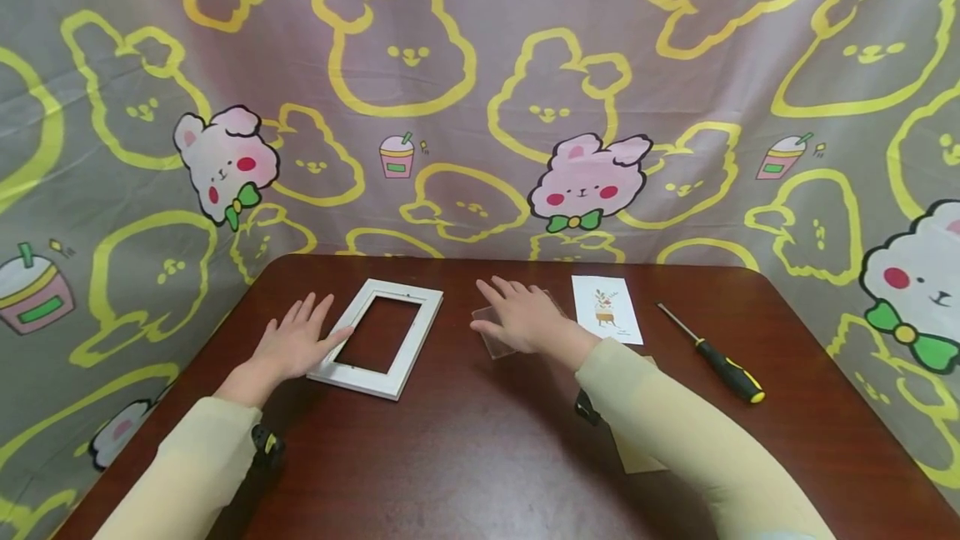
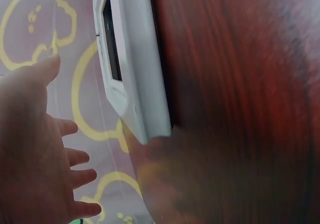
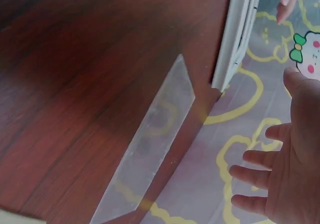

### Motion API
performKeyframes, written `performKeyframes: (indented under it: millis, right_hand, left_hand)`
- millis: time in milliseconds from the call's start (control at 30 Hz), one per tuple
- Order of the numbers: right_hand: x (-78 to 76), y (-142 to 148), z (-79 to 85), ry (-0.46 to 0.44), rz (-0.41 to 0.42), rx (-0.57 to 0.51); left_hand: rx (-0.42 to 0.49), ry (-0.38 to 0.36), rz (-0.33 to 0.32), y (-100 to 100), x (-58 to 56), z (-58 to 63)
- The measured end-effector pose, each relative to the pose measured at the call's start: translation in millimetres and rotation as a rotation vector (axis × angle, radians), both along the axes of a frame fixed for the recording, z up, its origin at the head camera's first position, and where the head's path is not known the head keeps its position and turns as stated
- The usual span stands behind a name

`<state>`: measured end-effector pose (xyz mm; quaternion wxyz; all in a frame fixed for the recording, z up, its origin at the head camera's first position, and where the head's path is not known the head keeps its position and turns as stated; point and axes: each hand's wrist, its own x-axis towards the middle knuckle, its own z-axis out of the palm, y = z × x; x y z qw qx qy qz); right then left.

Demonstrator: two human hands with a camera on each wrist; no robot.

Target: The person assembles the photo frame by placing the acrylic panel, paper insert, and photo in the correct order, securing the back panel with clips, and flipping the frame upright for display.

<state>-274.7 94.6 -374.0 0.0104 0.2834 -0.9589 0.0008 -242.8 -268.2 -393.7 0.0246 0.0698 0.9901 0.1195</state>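
A white rectangular picture frame (image 1: pixel 358 378) with an open middle lies flat on the table, left of centre. My left hand (image 1: pixel 291 346) is over its left side with the fingers spread. In the left wrist view that hand (image 2: pixel 30 149) holds nothing and stands apart from the picture frame (image 2: pixel 142 74). Spread above a clear plastic sheet (image 1: pixel 498 346) is my right hand (image 1: pixel 525 319), covering part of it in the head view. The right wrist view has the sheet (image 3: pixel 150 144) flat on the table, with the empty right hand (image 3: pixel 297 159) off it.
Right of the sheet lies a white card with a printed plant picture (image 1: pixel 603 311). A tan board (image 1: pixel 636 455) is partly hidden under my right forearm. Farther right rests a black-and-yellow screwdriver (image 1: pixel 726 368). A patterned cloth (image 1: pixel 465 132) hangs behind the brown table (image 1: pixel 450 457).
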Motion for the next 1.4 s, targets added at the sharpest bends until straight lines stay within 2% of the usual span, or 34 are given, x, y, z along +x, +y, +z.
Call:
performKeyframes:
  millis: [267, 433, 733, 1000, 1100, 1267, 1400]
  right_hand:
    - [-12.5, -25, 3.2, -0.131, -0.091, -0.157]
    - [-14.4, -42, -2.1, -0.227, -0.159, -0.259]
    - [-19.5, -66, -14.8, -0.317, -0.259, -0.437]
    - [-17.6, -79, -22.0, -0.386, -0.323, -0.467]
    - [-16.9, -84, -24.7, -0.407, -0.323, -0.478]
    - [-12.3, -92, -29.6, -0.465, -0.319, -0.529]
    - [-6.3, -100, -33.6, -0.475, -0.309, -0.537]
  left_hand:
    - [-0.002, -0.047, 0.039, -9, -16.4, -2.0]
    - [0.049, -0.116, 0.035, -10, -23.2, -6.7]
    - [0.111, -0.185, 0.025, -9, -34.3, -6.6]
    - [0.085, -0.166, 0.01, -6, -44.2, -7.3]
    - [0.072, -0.154, -0.011, -6, -46.8, -7.0]
    - [0.039, -0.156, -0.012, -2, -49.8, -6.1]
    - [0.038, -0.163, -0.012, 2, -49.9, -5.1]
